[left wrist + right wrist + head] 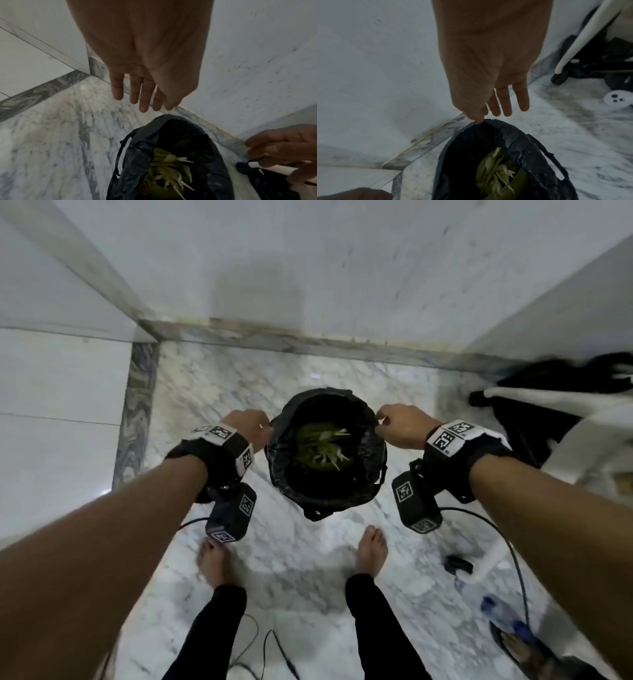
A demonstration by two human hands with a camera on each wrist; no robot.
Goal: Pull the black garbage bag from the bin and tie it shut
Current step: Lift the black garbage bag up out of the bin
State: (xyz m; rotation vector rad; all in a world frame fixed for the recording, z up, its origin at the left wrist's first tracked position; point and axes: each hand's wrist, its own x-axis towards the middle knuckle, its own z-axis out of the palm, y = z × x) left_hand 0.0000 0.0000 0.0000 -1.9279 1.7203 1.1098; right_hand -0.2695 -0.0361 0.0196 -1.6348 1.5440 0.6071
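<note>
A black garbage bag lines a small black bin on the marble floor, its mouth wide open over green vegetable scraps. My left hand hovers at the bag's left rim. In the left wrist view the left hand has straight fingers just above the bag and holds nothing. My right hand is at the right rim. In the right wrist view the right hand pinches the bag's edge with thumb and forefinger, the other fingers straight.
The bin stands close to a white wall in a corner. A white-framed piece with black fabric crowds the right side. Cables, a small black object and a sandal lie on the floor near my bare feet.
</note>
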